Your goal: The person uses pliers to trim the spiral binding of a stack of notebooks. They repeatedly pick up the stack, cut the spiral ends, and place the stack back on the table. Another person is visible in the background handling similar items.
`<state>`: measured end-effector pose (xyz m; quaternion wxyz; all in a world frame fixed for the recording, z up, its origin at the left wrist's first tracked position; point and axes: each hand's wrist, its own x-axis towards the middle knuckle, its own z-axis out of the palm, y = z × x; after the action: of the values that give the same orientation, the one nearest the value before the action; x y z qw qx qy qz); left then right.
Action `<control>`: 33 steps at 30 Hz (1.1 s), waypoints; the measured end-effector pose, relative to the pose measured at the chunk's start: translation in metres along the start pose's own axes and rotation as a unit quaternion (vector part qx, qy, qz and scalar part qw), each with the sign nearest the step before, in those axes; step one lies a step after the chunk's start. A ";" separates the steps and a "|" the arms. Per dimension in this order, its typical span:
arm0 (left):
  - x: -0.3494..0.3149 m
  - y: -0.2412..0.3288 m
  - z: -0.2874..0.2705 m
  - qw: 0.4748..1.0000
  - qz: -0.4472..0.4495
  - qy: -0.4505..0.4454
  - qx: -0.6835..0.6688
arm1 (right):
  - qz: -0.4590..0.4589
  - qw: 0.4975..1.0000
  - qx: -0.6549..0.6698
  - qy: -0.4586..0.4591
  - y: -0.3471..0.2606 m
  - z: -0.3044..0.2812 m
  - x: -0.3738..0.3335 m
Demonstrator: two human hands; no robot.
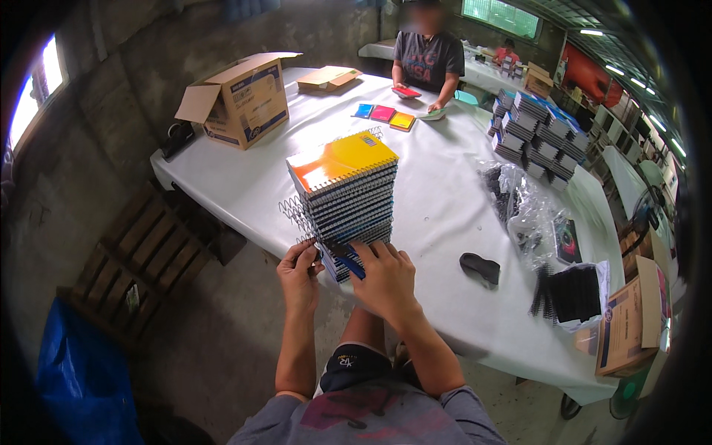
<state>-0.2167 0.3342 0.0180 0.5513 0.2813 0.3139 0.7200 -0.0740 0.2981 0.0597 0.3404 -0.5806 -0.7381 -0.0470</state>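
A tall stack of spiral notebooks (pixel 352 200) stands at the table's near edge, with a glossy yellow and orange cover (pixel 343 162) on top. Loose ends of spiral coils (pixel 294 215) stick out from its left side. Low at the stack's left corner, my left hand (pixel 299 271) is closed in a pinch on the end of a spiral coil, partly hidden by the fingers. My right hand (pixel 387 278) grips blue-handled pliers (pixel 348 259), their dark head pointing left toward that coil and close to the left fingertips.
Across the table a person (pixel 426 63) handles small books beside colored notebooks (pixel 383 113). An open carton (pixel 248 104) stands back left. At right lie stacked notebooks (pixel 538 133), a plastic bag (pixel 519 215), a dark pouch-like item (pixel 480 268) and a box of black coils (pixel 577 294).
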 end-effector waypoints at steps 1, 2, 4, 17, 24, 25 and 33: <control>0.001 -0.001 -0.001 1.000 0.002 -0.006 -0.001 | 0.001 1.000 -0.001 -0.001 0.000 0.000 0.000; 0.001 -0.002 -0.002 1.000 0.003 -0.012 -0.002 | 0.001 1.000 -0.001 -0.002 0.001 0.000 0.000; 0.000 0.000 -0.002 1.000 -0.001 -0.005 0.007 | 0.002 1.000 -0.001 -0.006 0.001 0.001 0.000; 0.001 -0.001 -0.003 1.000 -0.005 -0.012 -0.011 | -0.019 1.000 -0.019 0.009 0.009 0.012 0.000; 0.003 -0.002 -0.004 1.000 -0.005 -0.013 -0.012 | -0.025 0.999 -0.022 0.001 0.011 0.014 -0.001; 0.003 -0.002 -0.004 1.000 -0.007 -0.014 -0.012 | -0.024 1.000 -0.018 0.000 0.011 0.013 0.000; -0.002 0.004 -0.013 1.000 0.008 -0.001 0.025 | -0.023 1.000 0.007 0.015 0.013 0.018 0.000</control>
<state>-0.2283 0.3298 0.0125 0.5389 0.2979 0.3289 0.7160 -0.0702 0.3111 0.0416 0.3546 -0.5603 -0.7462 -0.0588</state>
